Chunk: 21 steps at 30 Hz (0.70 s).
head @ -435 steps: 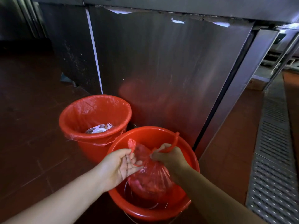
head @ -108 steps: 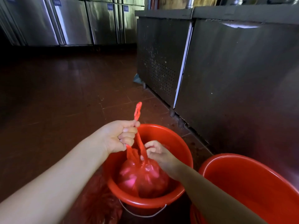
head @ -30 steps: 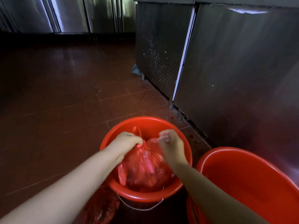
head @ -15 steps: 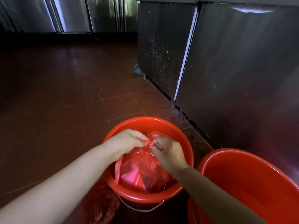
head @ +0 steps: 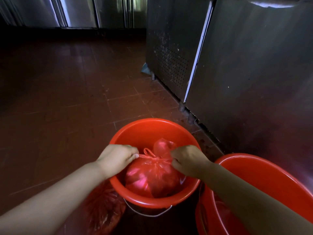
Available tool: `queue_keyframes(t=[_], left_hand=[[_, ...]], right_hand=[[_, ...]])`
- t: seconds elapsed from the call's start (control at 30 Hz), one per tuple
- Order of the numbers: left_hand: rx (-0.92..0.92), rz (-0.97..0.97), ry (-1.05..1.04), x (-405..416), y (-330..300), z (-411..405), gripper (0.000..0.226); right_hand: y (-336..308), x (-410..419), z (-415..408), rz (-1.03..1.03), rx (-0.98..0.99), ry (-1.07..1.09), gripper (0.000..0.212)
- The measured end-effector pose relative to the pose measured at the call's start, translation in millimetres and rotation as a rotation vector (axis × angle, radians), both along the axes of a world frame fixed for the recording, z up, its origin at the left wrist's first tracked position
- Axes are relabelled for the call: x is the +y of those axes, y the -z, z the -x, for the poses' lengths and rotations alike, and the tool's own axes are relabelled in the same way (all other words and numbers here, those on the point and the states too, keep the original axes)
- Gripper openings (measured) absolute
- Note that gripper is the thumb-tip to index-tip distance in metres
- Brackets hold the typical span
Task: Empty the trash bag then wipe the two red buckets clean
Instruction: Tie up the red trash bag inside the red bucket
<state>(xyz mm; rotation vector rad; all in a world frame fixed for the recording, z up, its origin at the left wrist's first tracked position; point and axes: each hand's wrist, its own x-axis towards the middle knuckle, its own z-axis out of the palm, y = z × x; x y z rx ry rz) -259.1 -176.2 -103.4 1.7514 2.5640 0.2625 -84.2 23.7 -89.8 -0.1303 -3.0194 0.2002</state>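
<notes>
A full red trash bag (head: 152, 175) sits inside a red bucket (head: 152, 128) on the floor, its neck knotted at the top. My left hand (head: 116, 158) pinches one twisted end of the bag's tie on the left of the knot. On the right of the knot my right hand (head: 188, 160) grips the other end. A second, larger red bucket (head: 264, 168) stands at the lower right, partly behind my right forearm.
Stainless steel cabinets (head: 245, 65) rise close behind the buckets on the right, on short feet. More steel doors (head: 76, 12) line the far wall. Another crumpled red plastic bag (head: 103, 209) lies on the brown tiled floor (head: 59, 99) under my left forearm.
My hands have pulled apart sideways, drawing the bag's ends into a tight knot. The bag has settled lower in the bucket.
</notes>
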Motion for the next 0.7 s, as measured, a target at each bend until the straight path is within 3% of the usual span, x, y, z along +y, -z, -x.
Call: queue_keyframes(t=[0.13, 0.3, 0.4, 0.47, 0.57, 0.7], left_hand=[[0.014, 0.012, -0.097, -17, 0, 12, 0.028], [-0.439, -0.177, -0.244, -25, -26, 17, 0.016], [-0.491, -0.205, -0.273, -35, -42, 20, 0.026], [-0.532, -0.346, -0.322, -42, -57, 21, 0.025], [-0.734, -0.692, -0.421, -55, -91, 24, 0.020], [-0.833, -1.097, -0.374, -83, -149, 25, 0.025]], right_hand=[[-1, 9, -2, 0.040, 0.080, 0.074, 0.018], [-13, 1, 21, 0.103, 0.160, 0.119, 0.024], [-21, -5, 31, 0.226, 0.268, 0.206, 0.028], [-33, -15, 38, 0.325, 0.360, 0.227, 0.031], [-60, -31, 55, 0.480, 0.457, 0.176, 0.020], [-109, -66, 83, 0.768, 0.558, 0.090, 0.018]])
